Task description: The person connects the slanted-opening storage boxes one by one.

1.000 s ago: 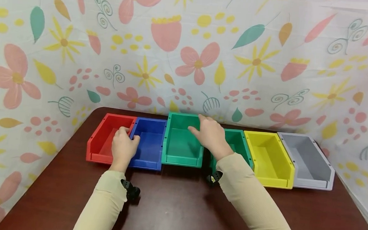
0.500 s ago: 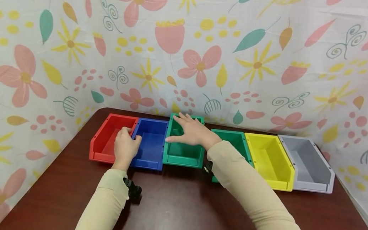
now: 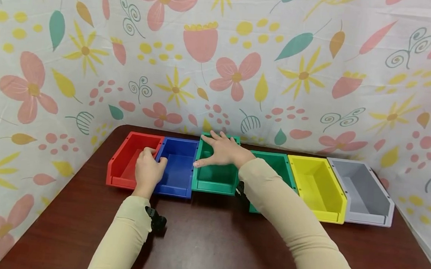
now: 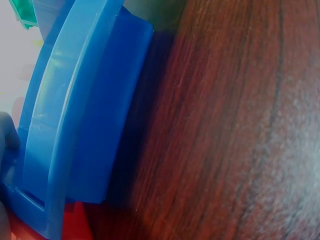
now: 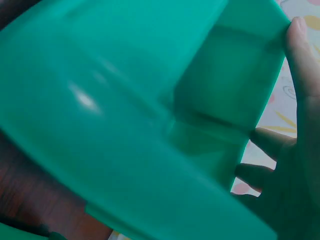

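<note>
My left hand (image 3: pixel 148 169) pinches the adjoining side walls of the red bin (image 3: pixel 122 178) and the blue bin (image 3: pixel 174 190), fingers on the red side and thumb on the blue side. In the left wrist view, the front of the blue bin (image 4: pixel 75 100) fills the left, with the hand barely showing at the edge. My right hand (image 3: pixel 222 151) spreads over the left green bin (image 3: pixel 213 187), thumb by its left wall and fingers toward its back rim. Fingertips (image 5: pixel 257 135) touch that bin's rim in the right wrist view. No contents show in these bins.
Right of the left green bin stand a second green bin (image 3: pixel 273 163), partly behind my right forearm, then a yellow bin (image 3: pixel 315 187) and a grey bin (image 3: pixel 361 190). The row sits on a dark wooden table (image 3: pixel 200 242), before a flower-patterned cloth (image 3: pixel 244 49).
My right hand has moved left from the left green bin's right edge to spread across it, then stayed there. The left hand keeps its hold; the head view has shifted slightly.
</note>
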`<state>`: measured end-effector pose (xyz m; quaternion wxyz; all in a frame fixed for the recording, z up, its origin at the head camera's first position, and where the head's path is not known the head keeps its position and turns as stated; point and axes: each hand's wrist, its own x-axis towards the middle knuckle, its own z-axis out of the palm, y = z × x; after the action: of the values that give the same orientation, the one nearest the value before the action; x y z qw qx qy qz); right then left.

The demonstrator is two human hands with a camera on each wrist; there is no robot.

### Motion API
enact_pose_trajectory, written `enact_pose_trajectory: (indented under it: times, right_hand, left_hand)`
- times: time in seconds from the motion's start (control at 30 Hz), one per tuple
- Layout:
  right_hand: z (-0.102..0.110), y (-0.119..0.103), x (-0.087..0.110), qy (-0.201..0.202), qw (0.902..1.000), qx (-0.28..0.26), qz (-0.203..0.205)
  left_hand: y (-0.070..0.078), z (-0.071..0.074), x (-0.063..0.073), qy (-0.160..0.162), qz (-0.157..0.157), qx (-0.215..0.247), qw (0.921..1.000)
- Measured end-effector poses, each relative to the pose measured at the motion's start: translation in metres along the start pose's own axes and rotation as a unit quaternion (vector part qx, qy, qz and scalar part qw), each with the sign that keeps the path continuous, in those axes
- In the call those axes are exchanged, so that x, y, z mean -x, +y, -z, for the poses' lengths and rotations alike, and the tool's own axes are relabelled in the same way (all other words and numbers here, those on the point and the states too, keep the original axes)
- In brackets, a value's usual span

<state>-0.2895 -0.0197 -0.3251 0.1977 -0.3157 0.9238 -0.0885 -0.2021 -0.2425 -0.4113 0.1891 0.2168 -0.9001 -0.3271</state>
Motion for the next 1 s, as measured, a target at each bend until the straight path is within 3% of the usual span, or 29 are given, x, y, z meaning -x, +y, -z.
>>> enact_pose_trajectory:
  times: [1.0]
  right_hand:
    - [-0.033,0.000,-0.008,-0.012,0.9987,-0.021,-0.044]
  left_hand:
    - [0.001,-0.002,0.001,0.012,-0.004,-0.008,0.9999]
